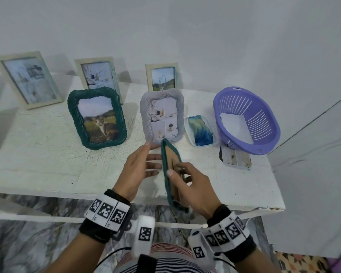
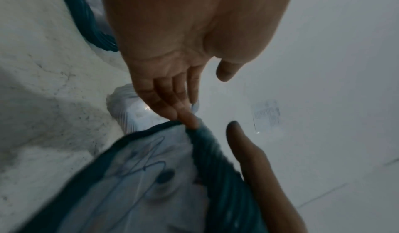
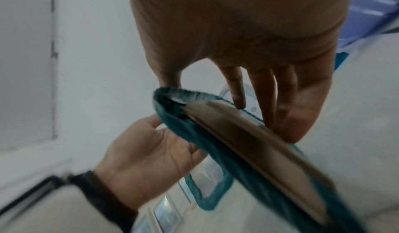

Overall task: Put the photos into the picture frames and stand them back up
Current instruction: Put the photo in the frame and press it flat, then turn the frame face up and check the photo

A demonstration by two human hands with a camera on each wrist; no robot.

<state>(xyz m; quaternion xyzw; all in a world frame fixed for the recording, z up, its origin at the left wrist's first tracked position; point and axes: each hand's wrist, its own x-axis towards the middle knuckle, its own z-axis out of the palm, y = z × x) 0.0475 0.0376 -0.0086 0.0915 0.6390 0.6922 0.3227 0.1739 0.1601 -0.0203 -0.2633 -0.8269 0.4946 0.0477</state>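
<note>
On the white table [image 1: 37, 158], taking the held green frame [image 1: 170, 170] as the landmark and going from left to right: far to its left, at the back, a pale frame [image 1: 29, 79] stands upright, then a second pale frame [image 1: 98, 75]. In front of that one, left of the held frame, stands a green rope-edged frame with a cat photo [image 1: 97, 118].

The left hand [image 1: 140, 170] is just left of the held frame, fingers straight and slightly spread, their tips touching the frame's front face; the left wrist view shows fingertips [image 2: 190, 117] at the frame's green rim. The held frame is on edge above the table's front edge, its brown back to the right.

The right hand [image 1: 193, 186] grips it from the right, thumb over the near rim, fingers [image 3: 237, 89] pressed on the brown backing.

Behind the held frame stands a grey frame [image 1: 162, 115], with a small pale frame [image 1: 162, 77] behind that. To the right lie a blue-green sponge in a tray [image 1: 200, 128] and a purple basket [image 1: 246, 120].
</note>
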